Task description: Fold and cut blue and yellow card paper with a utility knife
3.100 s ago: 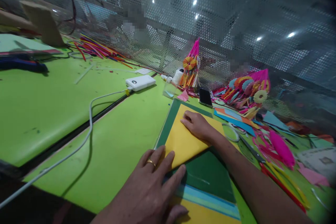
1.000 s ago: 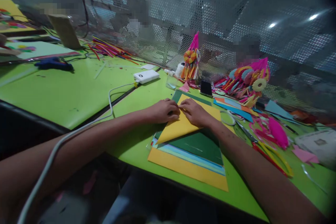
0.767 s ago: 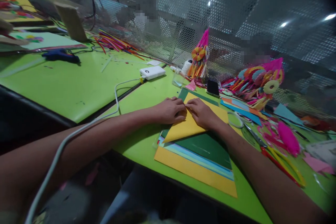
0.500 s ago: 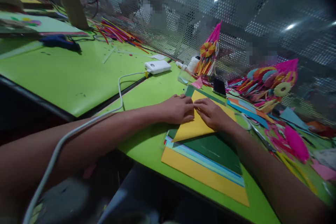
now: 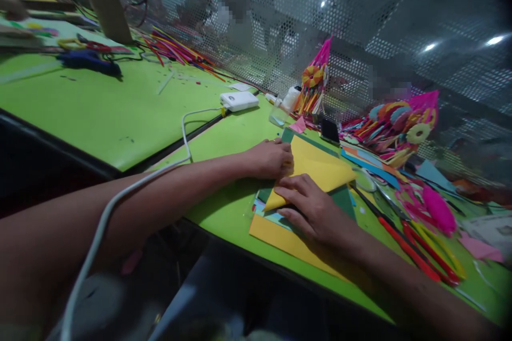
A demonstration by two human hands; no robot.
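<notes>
A yellow sheet of paper, folded to a triangle, lies on a stack of coloured sheets with a green one under it. My left hand has its fingers curled closed at the left edge of the yellow paper. Below it, my right hand lies palm down with fingers stretched, touching the fold near the paper's lower left corner. An orange-yellow sheet sticks out at the bottom of the stack, partly covered by my right hand and forearm.
A white power bank has a white cable running over my left forearm. Red-handled scissors and pink tassels lie at right. A phone and paper ornaments stand near the perforated metal screen.
My right hand has slid down and toward me along the fold, to the paper's lower left. My left hand's fingers have curled in. The red-handled scissors now show more fully.
</notes>
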